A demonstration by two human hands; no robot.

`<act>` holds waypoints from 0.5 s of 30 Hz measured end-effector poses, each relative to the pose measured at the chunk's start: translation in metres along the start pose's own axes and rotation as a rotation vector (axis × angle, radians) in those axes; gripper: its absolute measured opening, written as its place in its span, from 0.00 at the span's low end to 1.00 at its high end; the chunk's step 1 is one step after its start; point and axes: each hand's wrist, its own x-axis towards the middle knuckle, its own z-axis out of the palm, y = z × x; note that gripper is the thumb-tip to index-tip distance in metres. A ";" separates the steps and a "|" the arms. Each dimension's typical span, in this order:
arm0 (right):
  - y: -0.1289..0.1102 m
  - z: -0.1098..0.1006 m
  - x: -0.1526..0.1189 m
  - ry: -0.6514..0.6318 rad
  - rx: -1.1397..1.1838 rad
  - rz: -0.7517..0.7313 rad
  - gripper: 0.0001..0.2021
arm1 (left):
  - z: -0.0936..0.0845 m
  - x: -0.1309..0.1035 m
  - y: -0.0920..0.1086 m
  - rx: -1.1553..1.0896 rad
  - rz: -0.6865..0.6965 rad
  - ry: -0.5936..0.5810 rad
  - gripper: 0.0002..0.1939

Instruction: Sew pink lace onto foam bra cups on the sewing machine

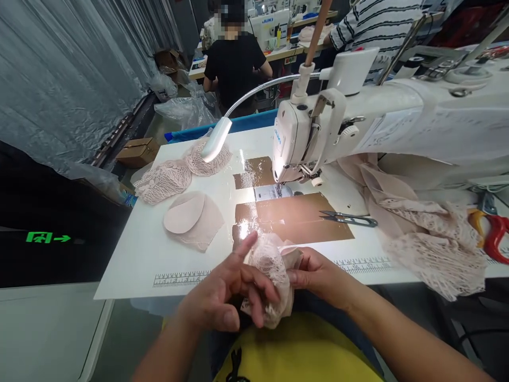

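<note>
A piece of pale pink lace fabric, bunched and curved, hangs at the table's front edge over my lap. My right hand pinches its right side between thumb and fingers. My left hand lies against the left side of the lace with its index finger stretched out and the other fingers loosely bent and apart. Behind the lace, the needle area of the white sewing machine is lit by a small lamp. On the left of the table rest lace cup pieces and a plain pink cup piece.
Thread snips lie right of the needle on brown tape. More pink lace drapes over the front edge at right, beside red-handled scissors. A person in black sits beyond the table, another in stripes.
</note>
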 end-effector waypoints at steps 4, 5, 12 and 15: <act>-0.003 0.001 0.000 -0.094 -0.004 -0.049 0.10 | -0.010 0.000 0.003 0.249 0.116 0.278 0.34; -0.004 0.002 0.001 -0.111 -0.016 -0.041 0.10 | -0.011 0.003 0.004 0.349 0.106 0.323 0.33; -0.019 0.002 0.005 0.132 -0.386 -0.053 0.14 | -0.004 0.025 -0.001 0.278 -0.189 0.254 0.24; -0.021 0.002 0.004 0.487 -0.724 -0.213 0.14 | 0.006 0.034 -0.013 0.268 -0.065 0.418 0.18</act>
